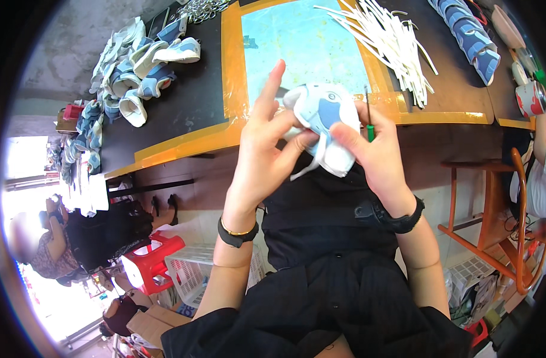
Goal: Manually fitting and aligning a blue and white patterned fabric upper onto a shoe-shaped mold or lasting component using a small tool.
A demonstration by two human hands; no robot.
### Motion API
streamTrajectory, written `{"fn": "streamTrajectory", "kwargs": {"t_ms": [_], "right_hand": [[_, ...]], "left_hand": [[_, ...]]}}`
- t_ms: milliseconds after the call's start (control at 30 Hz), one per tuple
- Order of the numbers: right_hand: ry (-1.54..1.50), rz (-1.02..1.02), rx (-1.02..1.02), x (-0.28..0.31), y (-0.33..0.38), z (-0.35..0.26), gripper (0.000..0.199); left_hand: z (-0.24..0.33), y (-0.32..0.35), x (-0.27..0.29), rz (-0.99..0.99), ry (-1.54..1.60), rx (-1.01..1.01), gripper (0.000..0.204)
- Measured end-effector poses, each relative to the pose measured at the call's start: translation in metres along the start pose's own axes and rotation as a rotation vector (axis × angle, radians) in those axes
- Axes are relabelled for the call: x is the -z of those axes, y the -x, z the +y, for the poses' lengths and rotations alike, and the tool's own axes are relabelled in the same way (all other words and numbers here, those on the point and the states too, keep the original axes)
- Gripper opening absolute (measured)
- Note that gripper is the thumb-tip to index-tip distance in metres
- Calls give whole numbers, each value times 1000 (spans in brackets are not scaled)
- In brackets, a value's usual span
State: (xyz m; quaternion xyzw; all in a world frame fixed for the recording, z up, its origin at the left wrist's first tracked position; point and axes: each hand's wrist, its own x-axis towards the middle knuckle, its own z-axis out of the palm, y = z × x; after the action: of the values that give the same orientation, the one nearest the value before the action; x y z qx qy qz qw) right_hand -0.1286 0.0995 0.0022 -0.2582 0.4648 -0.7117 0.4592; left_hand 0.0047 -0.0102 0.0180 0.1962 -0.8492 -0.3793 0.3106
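Observation:
A small white and blue shoe upper (328, 113) is up in front of me, just off the near edge of the table. My left hand (264, 140) pinches its left side between the thumb and bent fingers, and the index finger points up. My right hand (374, 146) grips the other side with its thumb pressed on the upper. In the same hand sits a thin tool with a green handle (370, 132), its metal shaft pointing away from me. A narrow white strip (316, 156) hangs from the shoe upper between my hands.
A light-blue sheet (303, 42) is bordered by brown tape on the dark table. White strips (392, 51) lie behind my right hand. Shoe uppers are heaped (139, 68) at the left and stacked in a row (467, 36) at the far right. A wooden chair (494, 209) stands right.

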Motion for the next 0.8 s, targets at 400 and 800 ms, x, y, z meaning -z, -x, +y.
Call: {"fn": "streamTrajectory", "kwargs": {"t_ms": [400, 800], "right_hand": [[-249, 235, 212, 20, -32, -12, 33], [92, 42, 44, 28, -44, -6, 39]], "left_hand": [[16, 37, -22, 177, -57, -65, 7], [-1, 24, -5, 322, 330, 264, 19]]}}
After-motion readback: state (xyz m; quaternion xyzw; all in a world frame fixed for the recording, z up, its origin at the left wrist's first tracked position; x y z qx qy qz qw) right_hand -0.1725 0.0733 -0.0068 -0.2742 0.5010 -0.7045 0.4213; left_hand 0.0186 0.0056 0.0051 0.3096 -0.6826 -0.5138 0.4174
